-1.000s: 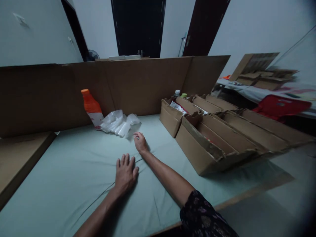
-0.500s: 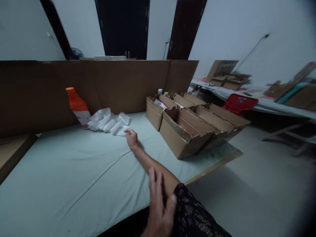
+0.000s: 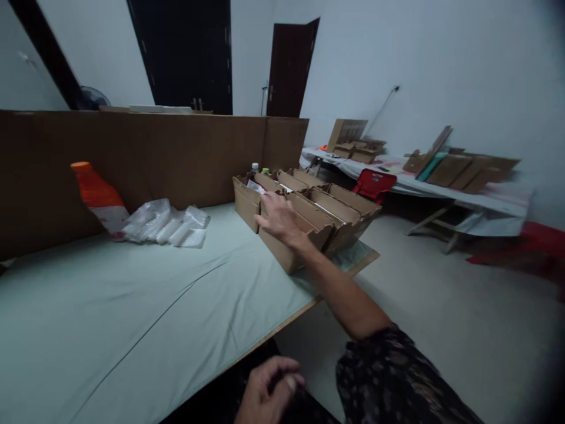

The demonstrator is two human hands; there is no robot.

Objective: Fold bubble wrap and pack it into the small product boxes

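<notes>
Short dark sleeve [image 3: 388,377] with small pale floral print; left grip [image 3: 265,391] and right grip [image 3: 280,219] ungloved

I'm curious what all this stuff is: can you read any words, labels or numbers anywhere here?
No text here can be read.
Orange bottle: the print on its white label is too blurred to read.
Cardboard boxes: no print shows.

My right hand [image 3: 279,219] reaches with open fingers over the rim of the nearest cardboard box [image 3: 282,259] on the table [image 3: 132,306]. My left hand [image 3: 265,393] is loosely curled low, below the table edge.
</notes>
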